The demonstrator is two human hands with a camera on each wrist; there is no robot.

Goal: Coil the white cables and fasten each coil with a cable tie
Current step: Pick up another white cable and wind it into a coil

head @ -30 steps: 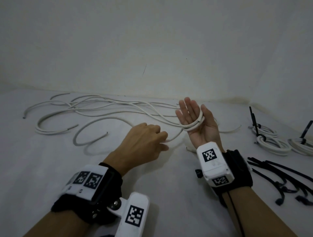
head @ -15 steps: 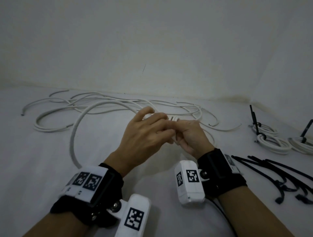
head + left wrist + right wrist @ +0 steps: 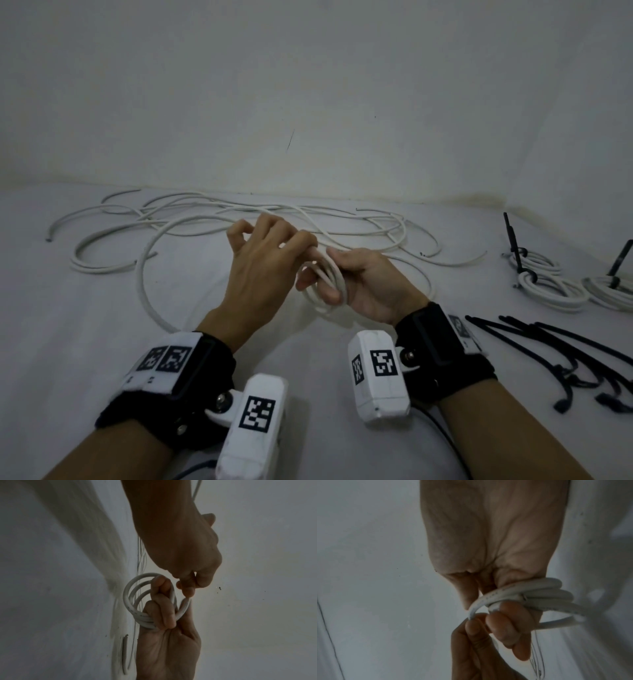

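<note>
- Your right hand [image 3: 371, 284] sits right of centre, thumb side up, fingers [image 3: 510, 626] curled shut round what it holds.
- Your left hand [image 3: 263, 270] reaches in from the left, back facing up, its fingertips [image 3: 187, 591] pinched together against the right hand's fingers (index and thumb stick up at the far side).
- Both forearms enter from the near edge, wrists banded.

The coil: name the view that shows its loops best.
Left wrist: the coil shows as separate open rings beside the right hand gripping it. The right wrist view shows only bunched strands at the fingers; the head view shows it small and partly hidden by both hands.
</note>
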